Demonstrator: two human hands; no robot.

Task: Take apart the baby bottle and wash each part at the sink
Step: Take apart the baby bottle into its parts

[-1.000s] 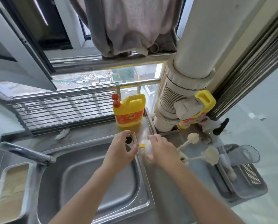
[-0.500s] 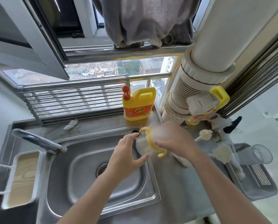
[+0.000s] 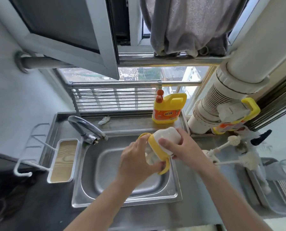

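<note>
Mid-frame, over the sink (image 3: pixel 89 194), your left hand (image 3: pixel 135 162) grips the baby bottle (image 3: pixel 153 157); your right hand (image 3: pixel 182 147) clasps its white cap (image 3: pixel 168 135).

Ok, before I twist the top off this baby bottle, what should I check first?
1. Lower grip: left hand grips the clear body of the baby bottle: ok.
2. Upper grip: right hand wraps the white cap: ok.
3. Position: bottle is held over the right side of the sink: ok.
4. Parts separated: not ok; the yellow collar is still on the body.
5. Water: not ok; no stream shows at the tap.
6. Brushes lie on the counter to the right: ok.
</note>
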